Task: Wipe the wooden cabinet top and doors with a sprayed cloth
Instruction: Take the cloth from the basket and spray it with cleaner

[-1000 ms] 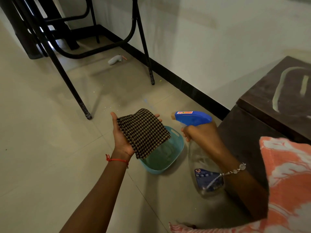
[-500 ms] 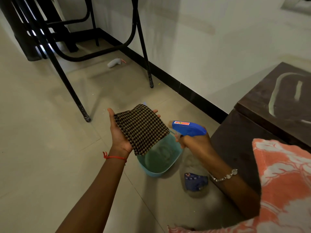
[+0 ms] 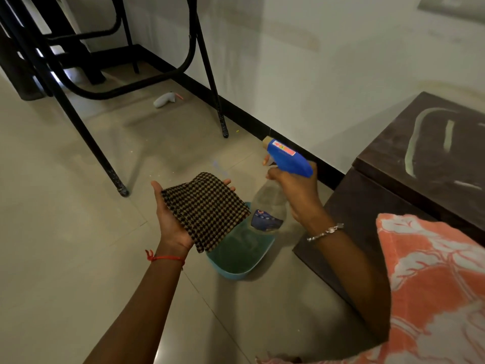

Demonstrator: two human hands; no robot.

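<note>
A folded brown-and-black checked cloth (image 3: pixel 207 210) lies across the upturned palm of my left hand (image 3: pixel 168 219), whose fingers are nearly straight beneath it. Just to the right, my right hand (image 3: pixel 296 190) grips the neck of a clear spray bottle (image 3: pixel 270 206) with a blue trigger head (image 3: pixel 287 158); the nozzle points up and to the left, past the cloth. The dark wooden cabinet (image 3: pixel 420 164) stands at the right against the wall, its top marked with pale dust streaks.
A teal plastic basin (image 3: pixel 241 256) sits on the tiled floor below my hands. Black metal table legs (image 3: pixel 86 132) stand at the upper left, with a small white object (image 3: pixel 165 99) on the floor behind them. A black skirting runs along the wall.
My right hand has raised the spray bottle and tilted its nozzle upward, away from the cloth. My left hand with the cloth has stayed almost where it was.
</note>
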